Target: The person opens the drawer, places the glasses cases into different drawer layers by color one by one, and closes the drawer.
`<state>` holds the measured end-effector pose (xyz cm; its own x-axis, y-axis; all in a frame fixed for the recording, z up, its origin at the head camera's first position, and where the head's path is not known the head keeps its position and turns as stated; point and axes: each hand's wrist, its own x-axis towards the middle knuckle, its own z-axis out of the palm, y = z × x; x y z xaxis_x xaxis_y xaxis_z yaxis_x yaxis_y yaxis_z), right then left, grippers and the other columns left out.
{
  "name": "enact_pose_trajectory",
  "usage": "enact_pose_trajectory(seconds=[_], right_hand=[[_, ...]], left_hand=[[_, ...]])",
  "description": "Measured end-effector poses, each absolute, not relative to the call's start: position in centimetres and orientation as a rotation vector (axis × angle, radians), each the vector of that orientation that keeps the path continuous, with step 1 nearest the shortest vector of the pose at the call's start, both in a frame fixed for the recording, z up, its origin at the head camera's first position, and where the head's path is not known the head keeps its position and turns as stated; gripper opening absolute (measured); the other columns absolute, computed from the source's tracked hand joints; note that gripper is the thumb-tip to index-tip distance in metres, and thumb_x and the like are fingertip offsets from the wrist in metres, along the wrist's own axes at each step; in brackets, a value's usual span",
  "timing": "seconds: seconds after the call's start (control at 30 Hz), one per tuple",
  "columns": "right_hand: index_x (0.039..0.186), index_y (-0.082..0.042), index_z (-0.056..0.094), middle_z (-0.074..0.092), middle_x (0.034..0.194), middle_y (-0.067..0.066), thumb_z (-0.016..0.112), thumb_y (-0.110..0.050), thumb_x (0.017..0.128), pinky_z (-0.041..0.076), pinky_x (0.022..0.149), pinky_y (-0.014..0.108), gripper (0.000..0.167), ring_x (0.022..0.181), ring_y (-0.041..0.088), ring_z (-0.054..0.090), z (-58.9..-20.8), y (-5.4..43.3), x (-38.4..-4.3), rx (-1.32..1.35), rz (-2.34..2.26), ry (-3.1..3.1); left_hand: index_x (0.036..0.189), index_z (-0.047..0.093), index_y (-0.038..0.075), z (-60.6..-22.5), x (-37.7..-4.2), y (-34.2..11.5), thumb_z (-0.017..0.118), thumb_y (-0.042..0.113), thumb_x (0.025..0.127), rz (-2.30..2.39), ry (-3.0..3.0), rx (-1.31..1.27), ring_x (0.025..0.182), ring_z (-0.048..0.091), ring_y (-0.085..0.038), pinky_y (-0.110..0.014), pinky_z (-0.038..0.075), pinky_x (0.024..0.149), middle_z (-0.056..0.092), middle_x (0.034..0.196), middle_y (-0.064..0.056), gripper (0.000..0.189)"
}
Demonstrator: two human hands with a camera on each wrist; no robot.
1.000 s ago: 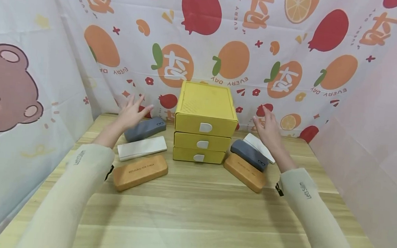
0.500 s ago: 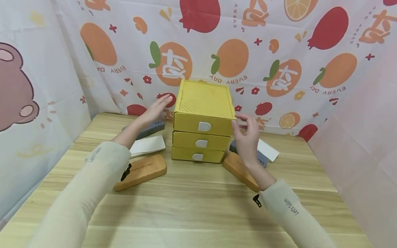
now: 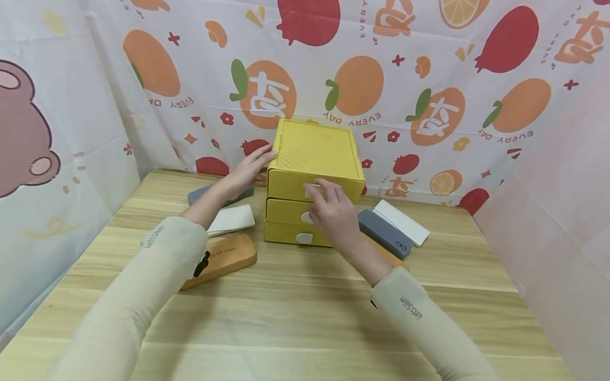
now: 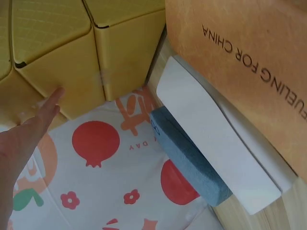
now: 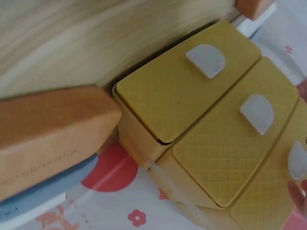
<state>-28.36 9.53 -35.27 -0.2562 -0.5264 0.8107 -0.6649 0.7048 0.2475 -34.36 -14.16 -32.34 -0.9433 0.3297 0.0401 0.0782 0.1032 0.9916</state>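
A yellow three-drawer box (image 3: 318, 147) stands at the back of the table. My left hand (image 3: 245, 172) lies at its left side, with fairly straight fingers near the upper edge; in the left wrist view the fingers (image 4: 50, 108) are right against the yellow wall. My right hand (image 3: 337, 218) is in front of the top drawer, its fingers bent toward the white tab (image 5: 297, 160). In the right wrist view the fingertips (image 5: 295, 194) are right beside that tab, without a visible grip round it. All the drawers are closed.
Left of the box lie an orange-brown glasses case (image 3: 233, 256), a folded white case (image 3: 232, 220) and a grey-blue case (image 4: 187, 158). To its right are another grey-blue case (image 3: 384, 232), a white case (image 3: 402, 221) and a partly hidden orange-brown case (image 5: 53, 136). A printed curtain (image 3: 311, 86) hangs behind.
Both hands have come inward from above the cases. My left hand has reached the box's left side; the right passed the box's right edge and is now at the top drawer's tab.
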Motion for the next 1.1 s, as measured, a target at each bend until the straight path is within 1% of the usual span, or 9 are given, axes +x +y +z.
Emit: enact_pose_trajectory(seconds=[0.07,0.13,0.27,0.37,0.5,0.67,0.77,0.93,1.1], right_hand=[[0.112,-0.006,0.063,0.058,0.108,0.012,0.069,-0.009,0.076,0.05,0.067,0.031,0.037,0.094,0.026,0.056,-35.4,9.2,-28.8,0.911,0.047,-1.889],[0.11,-0.004,0.065,0.059,0.105,0.012,0.067,-0.009,0.076,0.05,0.069,0.031,0.034,0.092,0.026,0.057,-35.6,9.0,-29.2,0.9,-0.039,-1.854],[0.107,-0.004,0.067,0.061,0.103,0.012,0.065,-0.008,0.079,0.05,0.07,0.031,0.028,0.09,0.025,0.057,-35.9,8.9,-29.5,0.902,-0.103,-1.814],[0.11,-0.003,0.066,0.06,0.103,0.012,0.062,-0.005,0.084,0.049,0.072,0.03,0.026,0.09,0.025,0.057,-35.9,9.0,-29.6,0.906,-0.12,-1.809],[0.113,-0.001,0.064,0.059,0.103,0.013,0.056,-0.002,0.089,0.049,0.077,0.029,0.025,0.09,0.025,0.056,-35.8,9.2,-29.7,0.908,-0.132,-1.816],[0.112,0.001,0.063,0.058,0.103,0.015,0.051,0.0,0.092,0.048,0.079,0.029,0.023,0.09,0.026,0.055,-35.7,9.2,-29.9,0.942,-0.14,-1.818],[0.113,0.001,0.062,0.057,0.104,0.015,0.052,0.001,0.091,0.048,0.079,0.028,0.024,0.091,0.026,0.054,-35.6,9.2,-30.0,0.97,-0.147,-1.828],[0.107,-0.002,0.066,0.055,0.107,0.015,0.062,0.003,0.084,0.048,0.078,0.029,0.023,0.092,0.028,0.054,-35.4,9.3,-29.9,1.011,-0.148,-1.85],[0.101,-0.004,0.068,0.055,0.108,0.016,0.063,0.003,0.082,0.048,0.077,0.029,0.021,0.092,0.029,0.053,-35.3,9.5,-29.9,1.038,-0.17,-1.851]], left_hand=[[0.149,0.004,0.014,-32.4,-34.4,-14.0,0.038,0.045,0.095,1.953,2.165,0.399,0.091,0.057,-0.017,-0.047,0.039,0.092,0.032,0.139,-0.022,0.071],[0.149,0.003,0.014,-32.4,-34.5,-13.8,0.038,0.045,0.095,1.957,2.153,0.392,0.089,0.057,-0.014,-0.046,0.04,0.091,0.032,0.138,-0.023,0.071],[0.149,0.004,0.014,-32.5,-34.5,-13.7,0.039,0.043,0.095,1.979,2.129,0.366,0.09,0.056,-0.016,-0.044,0.042,0.089,0.031,0.139,-0.02,0.07],[0.149,0.006,0.015,-32.5,-34.5,-13.6,0.04,0.042,0.095,1.997,2.108,0.353,0.089,0.056,-0.016,-0.044,0.042,0.088,0.033,0.138,-0.02,0.069],[0.149,0.006,0.015,-32.4,-34.6,-13.5,0.04,0.041,0.095,2.002,2.088,0.365,0.088,0.057,-0.015,-0.042,0.043,0.087,0.036,0.135,-0.021,0.069],[0.149,0.006,0.016,-32.3,-34.6,-13.7,0.04,0.042,0.094,1.999,2.096,0.355,0.084,0.057,-0.015,-0.04,0.044,0.084,0.037,0.131,-0.023,0.07],[0.149,0.006,0.017,-32.2,-34.6,-13.8,0.04,0.042,0.094,1.99,2.112,0.338,0.084,0.057,-0.015,-0.043,0.042,0.086,0.037,0.132,-0.022,0.069],[0.149,0.007,0.017,-32.2,-34.7,-13.8,0.041,0.042,0.094,1.982,2.116,0.337,0.088,0.055,-0.018,-0.047,0.039,0.09,0.035,0.133,-0.02,0.069],[0.149,0.007,0.017,-32.2,-34.6,-13.7,0.041,0.041,0.094,1.977,2.123,0.334,0.087,0.055,-0.017,-0.045,0.04,0.088,0.036,0.132,-0.02,0.069]])
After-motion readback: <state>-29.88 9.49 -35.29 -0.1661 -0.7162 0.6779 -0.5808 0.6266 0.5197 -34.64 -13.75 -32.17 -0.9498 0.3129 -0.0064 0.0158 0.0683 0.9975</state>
